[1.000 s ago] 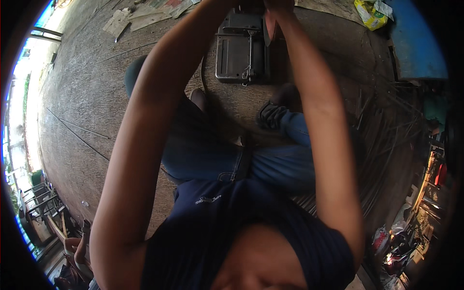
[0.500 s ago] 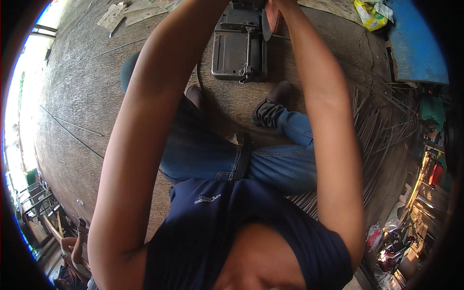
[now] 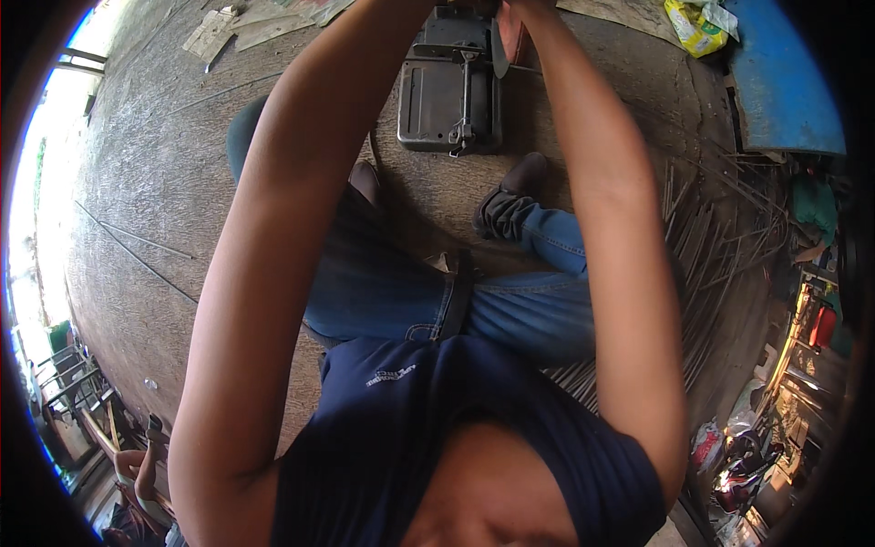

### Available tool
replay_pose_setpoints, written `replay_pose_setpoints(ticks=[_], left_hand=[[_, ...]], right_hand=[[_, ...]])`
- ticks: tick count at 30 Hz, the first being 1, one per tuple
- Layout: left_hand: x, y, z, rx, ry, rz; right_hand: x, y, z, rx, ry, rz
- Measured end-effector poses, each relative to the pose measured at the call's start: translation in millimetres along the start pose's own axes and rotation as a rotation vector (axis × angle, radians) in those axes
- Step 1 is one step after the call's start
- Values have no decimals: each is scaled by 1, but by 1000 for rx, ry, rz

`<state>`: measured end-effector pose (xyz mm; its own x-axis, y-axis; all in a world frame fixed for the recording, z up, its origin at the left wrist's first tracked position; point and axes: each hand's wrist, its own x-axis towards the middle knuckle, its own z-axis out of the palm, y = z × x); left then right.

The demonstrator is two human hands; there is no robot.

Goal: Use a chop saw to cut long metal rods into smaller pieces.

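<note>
A dark metal cut-off saw (image 3: pixel 447 109) stands on the floor in front of my feet. A clamp screw (image 3: pixel 467 96) runs along its base, and the edge of its thin round disc (image 3: pixel 500 50) shows beside a reddish part (image 3: pixel 513 36). Both my arms stretch forward over it. At the top edge, just left of the saw, only a sliver of my left hand (image 3: pixel 416 4) shows. My right hand (image 3: pixel 536 4) is likewise cut off at the top edge, right of the disc. The fingers of both hands, and anything in them, lie outside the picture.
Many thin metal rods (image 3: pixel 706 237) lie on the floor to my right. A blue sheet (image 3: pixel 788 82) and a yellow bag (image 3: pixel 694 29) are at the far right. Flattened cardboard (image 3: pixel 211 35) lies far left. Another person's bare leg (image 3: pixel 146 469) shows at the lower left.
My arms keep nearly the same reach over the saw. Only a very slight shift of the view and of the left forearm shows.
</note>
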<state>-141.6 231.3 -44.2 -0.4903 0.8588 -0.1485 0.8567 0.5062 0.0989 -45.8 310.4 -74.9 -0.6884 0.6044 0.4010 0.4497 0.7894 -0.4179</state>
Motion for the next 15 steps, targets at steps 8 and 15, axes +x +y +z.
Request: replay_pose_setpoints(ticks=[8, 15], left_hand=[[-37, 34, -10, -172, 158, -99], [-39, 39, -2, -309, 103, -261]], right_hand=[[-5, 33, 5, -52, 87, 24], [-26, 12, -2, 1, 102, 33]])
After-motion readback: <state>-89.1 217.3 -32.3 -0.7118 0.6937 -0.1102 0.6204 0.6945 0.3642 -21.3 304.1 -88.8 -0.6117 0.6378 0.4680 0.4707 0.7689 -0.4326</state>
